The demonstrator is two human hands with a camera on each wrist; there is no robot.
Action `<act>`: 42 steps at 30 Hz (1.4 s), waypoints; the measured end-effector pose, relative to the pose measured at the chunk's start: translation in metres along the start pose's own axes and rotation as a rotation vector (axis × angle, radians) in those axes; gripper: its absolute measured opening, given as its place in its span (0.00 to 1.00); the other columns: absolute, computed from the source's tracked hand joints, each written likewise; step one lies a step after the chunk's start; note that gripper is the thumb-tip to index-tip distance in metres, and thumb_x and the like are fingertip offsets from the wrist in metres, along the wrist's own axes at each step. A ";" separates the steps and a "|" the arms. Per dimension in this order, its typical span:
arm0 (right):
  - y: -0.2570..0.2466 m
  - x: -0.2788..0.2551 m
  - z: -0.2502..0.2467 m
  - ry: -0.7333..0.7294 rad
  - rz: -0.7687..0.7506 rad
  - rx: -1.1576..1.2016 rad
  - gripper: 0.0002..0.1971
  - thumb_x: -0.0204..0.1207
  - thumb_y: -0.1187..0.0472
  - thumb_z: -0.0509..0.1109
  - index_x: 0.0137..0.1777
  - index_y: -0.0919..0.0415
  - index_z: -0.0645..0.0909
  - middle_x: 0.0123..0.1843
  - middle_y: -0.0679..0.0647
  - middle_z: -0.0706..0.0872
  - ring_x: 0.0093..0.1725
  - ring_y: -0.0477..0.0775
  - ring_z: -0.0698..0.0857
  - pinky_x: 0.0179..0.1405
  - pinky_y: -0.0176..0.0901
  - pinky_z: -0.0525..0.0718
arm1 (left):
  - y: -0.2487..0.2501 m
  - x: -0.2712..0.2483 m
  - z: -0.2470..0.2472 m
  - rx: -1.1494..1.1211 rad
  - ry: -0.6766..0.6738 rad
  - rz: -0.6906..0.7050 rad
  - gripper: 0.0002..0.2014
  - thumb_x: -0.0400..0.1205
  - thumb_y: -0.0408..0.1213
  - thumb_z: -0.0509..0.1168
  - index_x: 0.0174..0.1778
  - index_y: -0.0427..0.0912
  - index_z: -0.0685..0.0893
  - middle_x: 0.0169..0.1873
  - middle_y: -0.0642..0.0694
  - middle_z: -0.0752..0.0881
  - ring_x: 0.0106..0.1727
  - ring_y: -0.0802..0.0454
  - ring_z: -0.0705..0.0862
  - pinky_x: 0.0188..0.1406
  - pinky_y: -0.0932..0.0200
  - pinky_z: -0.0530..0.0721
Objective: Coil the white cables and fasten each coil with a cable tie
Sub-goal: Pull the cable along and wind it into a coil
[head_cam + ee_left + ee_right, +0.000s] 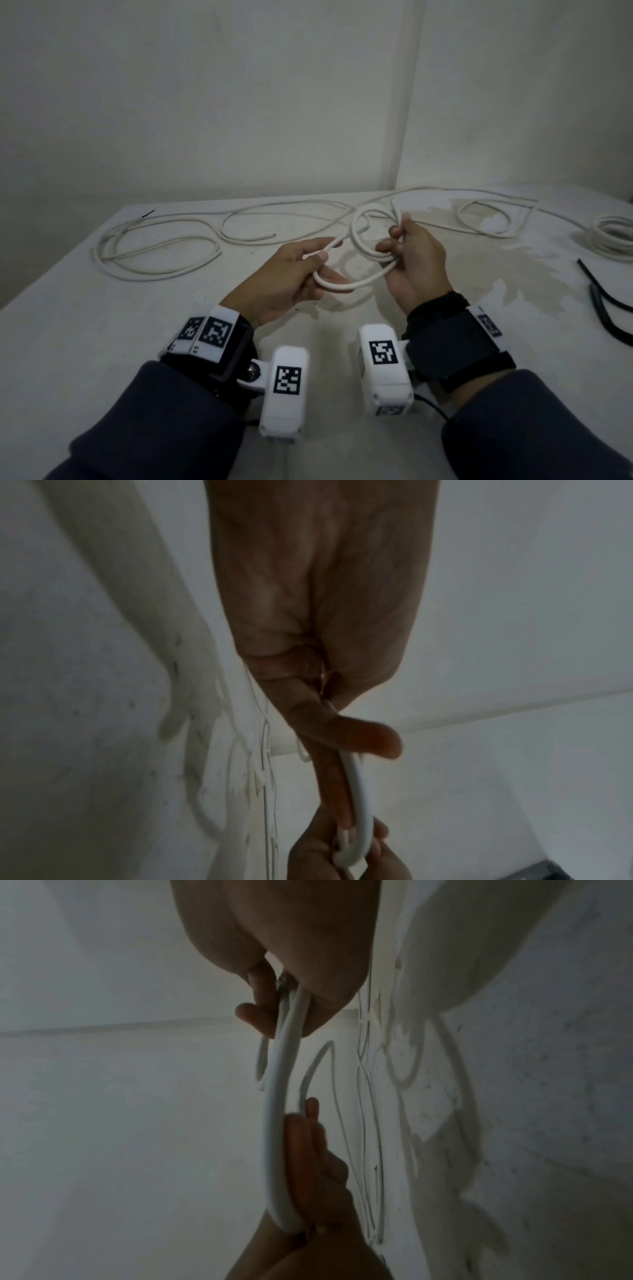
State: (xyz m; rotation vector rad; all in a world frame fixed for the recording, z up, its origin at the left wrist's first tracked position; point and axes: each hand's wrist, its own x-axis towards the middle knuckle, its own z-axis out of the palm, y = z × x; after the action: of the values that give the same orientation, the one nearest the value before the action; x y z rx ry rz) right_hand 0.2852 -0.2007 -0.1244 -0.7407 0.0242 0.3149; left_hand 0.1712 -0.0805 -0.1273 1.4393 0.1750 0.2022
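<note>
A white cable [359,281] runs in loops between my two hands above the table. My right hand [411,263] grips a small bundle of loops [363,240] where they cross, fingers curled round them. My left hand [291,277] pinches the strand that leads into the loop, thumb on top. In the left wrist view the cable [361,799] passes under my thumb toward the other hand [346,856]. In the right wrist view the cable [277,1123] arcs from my right hand [294,988] down to the left hand [308,1204]. Black cable ties [603,305] lie at the right.
More loose white cable [154,246] sprawls across the far left and middle of the white table [102,342]. A finished-looking coil [613,236] lies at the far right edge. A small black mark [148,213] lies at the back left. Walls meet behind the table.
</note>
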 end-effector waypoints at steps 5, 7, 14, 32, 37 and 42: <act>0.000 0.003 0.000 -0.139 0.022 -0.052 0.08 0.84 0.68 0.59 0.42 0.62 0.70 0.28 0.52 0.71 0.18 0.43 0.68 0.11 0.30 0.62 | -0.002 0.005 -0.006 -0.013 0.155 0.138 0.15 0.88 0.29 0.53 0.69 0.37 0.76 0.21 0.47 0.85 0.24 0.54 0.85 0.14 0.71 0.72; 0.002 0.002 0.002 -0.195 0.041 -0.135 0.09 0.84 0.68 0.59 0.41 0.61 0.69 0.28 0.52 0.70 0.17 0.42 0.65 0.11 0.30 0.60 | -0.001 0.006 -0.006 -0.003 0.222 0.213 0.15 0.88 0.30 0.53 0.70 0.37 0.76 0.20 0.49 0.83 0.22 0.52 0.85 0.13 0.69 0.69; 0.007 -0.007 0.003 -0.420 0.087 -0.430 0.15 0.82 0.70 0.61 0.34 0.58 0.68 0.24 0.52 0.71 0.18 0.44 0.62 0.13 0.29 0.59 | -0.002 0.010 -0.003 0.238 0.408 0.494 0.14 0.88 0.31 0.55 0.68 0.43 0.78 0.24 0.56 0.86 0.29 0.66 0.80 0.33 0.75 0.74; 0.005 -0.009 -0.003 -0.556 0.138 -0.697 0.15 0.82 0.68 0.64 0.33 0.59 0.71 0.24 0.53 0.70 0.18 0.45 0.61 0.14 0.29 0.58 | -0.014 0.006 0.003 -0.092 0.198 0.220 0.14 0.87 0.28 0.57 0.65 0.40 0.82 0.45 0.46 0.91 0.41 0.50 0.91 0.35 0.59 0.88; 0.007 -0.008 -0.004 -0.532 0.167 -0.785 0.11 0.81 0.68 0.65 0.36 0.62 0.75 0.23 0.53 0.74 0.17 0.44 0.63 0.13 0.29 0.58 | -0.014 0.008 0.006 -0.199 0.168 0.061 0.15 0.82 0.22 0.55 0.58 0.29 0.84 0.30 0.42 0.79 0.20 0.57 0.71 0.16 0.67 0.70; 0.009 -0.007 -0.004 -0.473 0.150 -0.776 0.12 0.79 0.65 0.71 0.45 0.59 0.67 0.23 0.55 0.78 0.17 0.44 0.65 0.12 0.31 0.61 | -0.011 0.008 0.007 -0.242 0.132 -0.004 0.13 0.84 0.37 0.55 0.52 0.33 0.81 0.37 0.39 0.78 0.19 0.58 0.66 0.15 0.68 0.64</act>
State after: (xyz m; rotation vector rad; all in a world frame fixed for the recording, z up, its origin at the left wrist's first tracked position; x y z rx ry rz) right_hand 0.2764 -0.1984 -0.1323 -1.4169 -0.5181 0.6516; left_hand 0.1811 -0.0867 -0.1378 1.1861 0.2521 0.3050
